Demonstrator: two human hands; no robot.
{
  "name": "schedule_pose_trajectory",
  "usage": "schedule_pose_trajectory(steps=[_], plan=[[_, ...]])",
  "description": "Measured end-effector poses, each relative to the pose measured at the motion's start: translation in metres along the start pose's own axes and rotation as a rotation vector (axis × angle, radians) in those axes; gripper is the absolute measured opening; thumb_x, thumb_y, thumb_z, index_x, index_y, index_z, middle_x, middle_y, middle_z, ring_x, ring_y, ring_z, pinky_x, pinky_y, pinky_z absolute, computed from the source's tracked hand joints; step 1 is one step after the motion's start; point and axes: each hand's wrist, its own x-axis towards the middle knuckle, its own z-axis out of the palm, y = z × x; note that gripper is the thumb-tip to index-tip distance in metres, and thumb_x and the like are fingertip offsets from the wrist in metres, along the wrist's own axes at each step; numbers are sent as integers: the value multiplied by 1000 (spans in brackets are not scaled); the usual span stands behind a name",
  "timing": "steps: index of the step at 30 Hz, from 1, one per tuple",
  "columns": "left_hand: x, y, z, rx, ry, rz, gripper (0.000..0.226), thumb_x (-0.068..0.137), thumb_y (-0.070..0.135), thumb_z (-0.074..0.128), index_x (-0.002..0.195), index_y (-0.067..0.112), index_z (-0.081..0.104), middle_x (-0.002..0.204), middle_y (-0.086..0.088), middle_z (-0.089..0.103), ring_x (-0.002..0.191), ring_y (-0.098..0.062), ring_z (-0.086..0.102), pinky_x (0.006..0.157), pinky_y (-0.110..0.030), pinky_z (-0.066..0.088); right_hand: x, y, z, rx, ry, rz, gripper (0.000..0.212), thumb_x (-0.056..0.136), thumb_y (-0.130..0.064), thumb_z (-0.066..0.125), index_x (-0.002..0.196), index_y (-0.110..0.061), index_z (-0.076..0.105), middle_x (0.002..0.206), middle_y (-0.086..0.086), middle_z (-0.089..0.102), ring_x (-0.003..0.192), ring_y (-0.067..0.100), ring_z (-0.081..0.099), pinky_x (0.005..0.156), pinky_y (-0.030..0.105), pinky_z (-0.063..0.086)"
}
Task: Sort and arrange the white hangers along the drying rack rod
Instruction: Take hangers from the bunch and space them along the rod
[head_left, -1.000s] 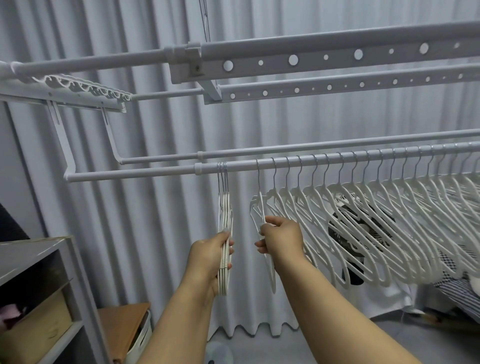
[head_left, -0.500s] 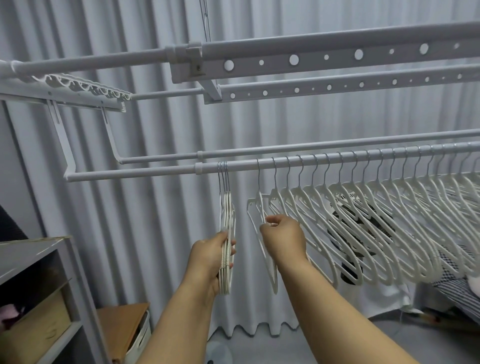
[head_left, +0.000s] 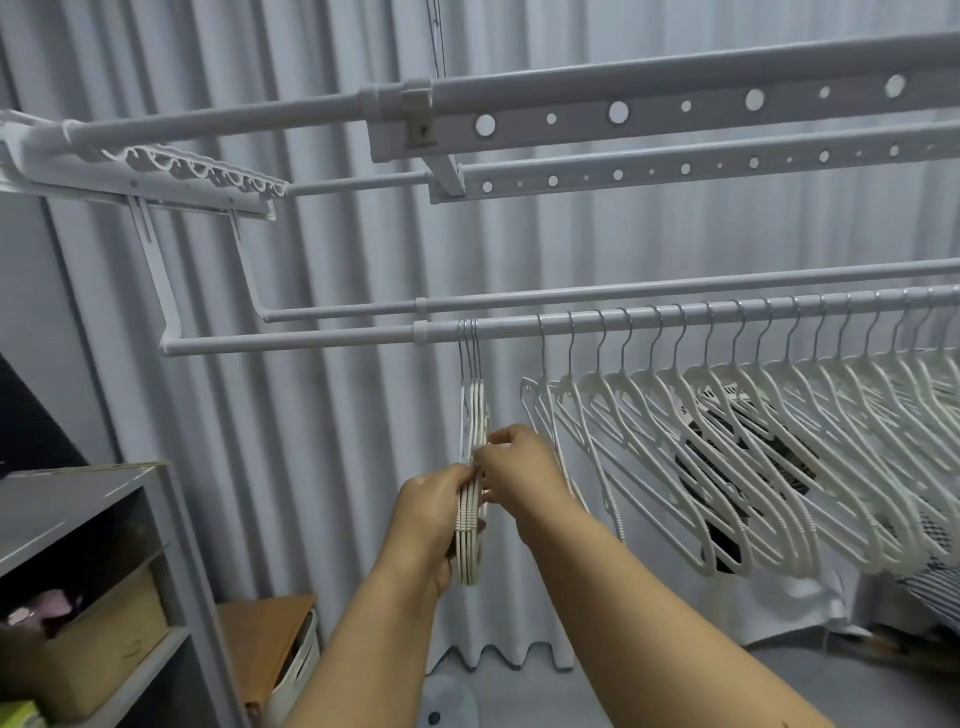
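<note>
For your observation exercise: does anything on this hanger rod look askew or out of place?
Mostly tidy. The spread hangers on the rod all slant instead of hanging square, unlike the flat bundle that the left hand and right hand pinch.

The hangers (head_left: 727, 457) are white with silvery metal hooks, and their lower arms carry a fine ribbed pattern, as does the bundle (head_left: 471, 499) at the left. The rod (head_left: 571, 328) and the upper bars (head_left: 675, 117), dotted with round holes, are pale grey-white, before a curtain (head_left: 322, 415) of light grey in vertical folds. The shelf (head_left: 78, 499) is grey, holds a tan box (head_left: 104, 644), and beside it lies a brown board (head_left: 260, 634); behind the hangers shows black cloth (head_left: 727, 467) with white print, and lower right a dark-and-white striped fabric (head_left: 935, 592)
</note>
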Motion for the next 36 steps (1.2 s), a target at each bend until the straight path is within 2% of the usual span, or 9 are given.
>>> schedule_pose_trajectory(steps=[3, 6, 8, 13, 16, 20, 24, 30, 36], plan=[[0, 1, -3, -15, 5, -8, 30, 89, 12, 58, 66, -3, 71, 68, -22, 59, 61, -29, 55, 61, -37, 44, 3, 3, 4, 60, 13, 41, 44, 67, -21, 53, 111, -13, 56, 96, 12, 65, 89, 29, 65, 85, 46, 55], [-2, 2, -5, 47, 40, 11, 25, 90, 11, 55, 78, -6, 67, 55, -10, 52, 36, -14, 43, 40, -22, 36, 1, 3, 2, 70, 31, 37, 29, 73, -16, 54, 102, -18, 53, 84, 8, 65, 71, 24, 61, 71, 37, 52], [-1, 3, -5, 62, 59, 19, 25, 90, 11, 54, 86, -10, 67, 52, -5, 49, 31, -11, 37, 36, -18, 32, 1, 3, 1, 73, 38, 25, 30, 77, -14, 55, 105, -21, 50, 83, 7, 65, 69, 23, 61, 68, 36, 50], [4, 2, -8, 65, 97, 21, 24, 90, 12, 54, 80, -5, 68, 54, -4, 49, 33, -10, 38, 37, -19, 32, 0, 5, 1, 32, 108, -49, 15, 86, -15, 50, 96, -27, 50, 78, 0, 60, 82, 30, 66, 81, 49, 55], [7, 0, -11, 63, 122, 31, 24, 89, 12, 55, 75, -2, 67, 56, -5, 50, 34, -9, 39, 37, -21, 33, 0, 6, -2, 12, 134, -66, 24, 88, -15, 49, 111, -15, 58, 74, 0, 58, 82, 31, 66, 81, 51, 54], [8, -1, -12, 76, 136, 43, 24, 90, 14, 56, 76, -2, 68, 58, -6, 51, 36, -11, 40, 40, -21, 35, 3, 8, -6, -4, 133, -52, 47, 88, -12, 46, 135, -14, 49, 87, 6, 64, 71, 22, 65, 77, 45, 57], [8, -1, -12, 86, 134, 44, 24, 89, 13, 56, 75, -1, 68, 59, -6, 52, 37, -11, 39, 43, -22, 35, 5, 12, -9, 19, 135, -51, 50, 88, -10, 45, 139, -14, 47, 107, 10, 65, 71, 20, 63, 72, 39, 58], [6, -1, -8, 75, 138, 25, 23, 88, 15, 57, 72, 2, 67, 58, -4, 53, 42, -13, 41, 45, -23, 35, 6, 14, -14, 67, 128, -46, 52, 89, -9, 43, 140, -14, 45, 120, 9, 61, 78, 22, 64, 56, 27, 50], [6, 0, -6, 77, 139, 17, 22, 88, 14, 56, 74, 1, 67, 59, -5, 52, 41, -14, 40, 44, -23, 35, 8, 14, -18, 83, 126, -52, 51, 89, -8, 44, 140, -14, 45, 109, 10, 63, 70, 18, 62, 52, 25, 48]])
